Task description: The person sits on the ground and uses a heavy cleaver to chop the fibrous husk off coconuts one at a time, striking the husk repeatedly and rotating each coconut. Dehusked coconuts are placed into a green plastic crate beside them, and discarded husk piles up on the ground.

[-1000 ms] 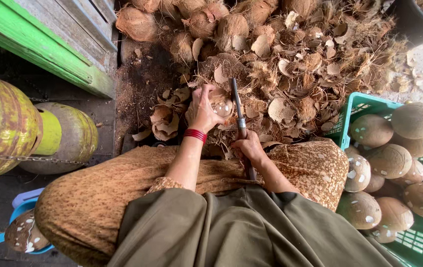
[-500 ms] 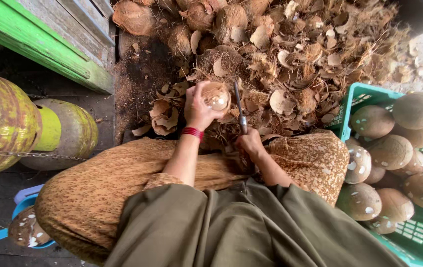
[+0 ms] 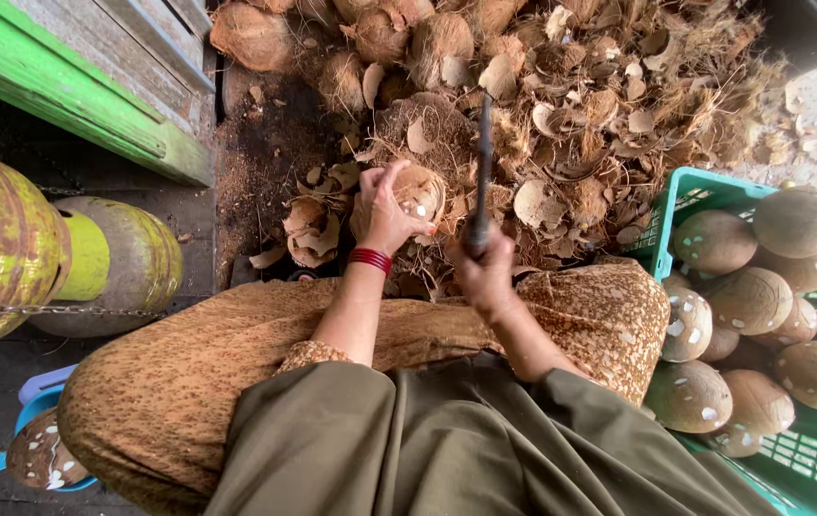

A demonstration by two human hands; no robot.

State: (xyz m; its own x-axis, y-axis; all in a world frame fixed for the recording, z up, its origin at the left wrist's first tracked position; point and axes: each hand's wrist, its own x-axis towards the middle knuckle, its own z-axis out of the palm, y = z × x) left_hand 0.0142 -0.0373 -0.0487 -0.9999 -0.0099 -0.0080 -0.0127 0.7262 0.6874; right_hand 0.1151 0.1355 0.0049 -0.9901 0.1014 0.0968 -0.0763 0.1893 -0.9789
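Two gas cylinders (image 3: 93, 258) sit far left; next the left hand (image 3: 385, 215) cups a husked coconut (image 3: 418, 191) over the husk pile (image 3: 571, 124), right hand (image 3: 485, 277) clenched around a raised blade (image 3: 482, 172). I'd keep fingers off the strike line. Green crate (image 3: 810, 449) right.

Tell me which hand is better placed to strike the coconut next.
Right, probably. The right hand grips the raised knife just beside the coconut, while the left hand is wrapped around that coconut, steadying it.
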